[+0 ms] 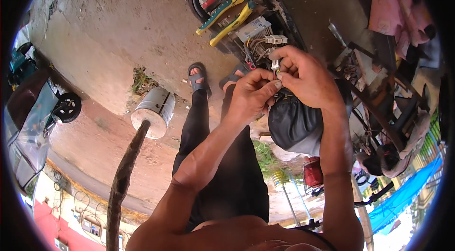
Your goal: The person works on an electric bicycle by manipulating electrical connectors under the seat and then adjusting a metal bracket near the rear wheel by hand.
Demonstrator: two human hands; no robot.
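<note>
Both hands meet over the open body of a vehicle that looks like a scooter or motorbike. My left hand [253,93] is closed, thumb and forefinger pinching thin coloured wires [275,73]. Just above, my right hand [308,73] grips a small white wire connector [275,64] from which those wires run. A second white connector [276,39] lies beyond my right fingertips, on a bundle of wires [256,45]. Next to it sits a silver metal box [254,28]. A black seat [296,120] is below my right hand.
Pliers-like cutters with yellow-green handles [234,23] rest on the vehicle's far end. A white cylinder [159,109] with a wooden pole [125,175] stands at left. Scrap metal parts [379,90] crowd the right, under a pink cloth [393,9]. A parked vehicle [33,113] is far left.
</note>
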